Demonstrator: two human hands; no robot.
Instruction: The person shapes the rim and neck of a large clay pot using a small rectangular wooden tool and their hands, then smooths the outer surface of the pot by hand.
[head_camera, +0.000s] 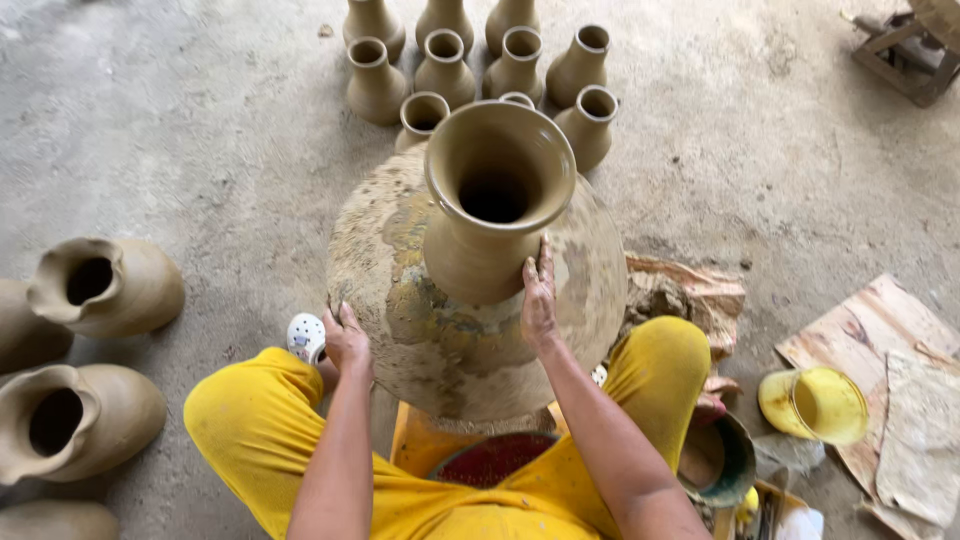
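Round clay-smeared potter's wheel (400, 340) between the knees, carrying a tall wet brown clay vase with flared mouth (490, 210) — body, neck and rim look fully shaped; lifting off seemingly remains. Finished small clay pots (445, 65) stand beyond. Right hand (538, 298) flat against the vase base, fingers open; left hand (346, 338) rests loosely on the wheel edge — neither grip closed.
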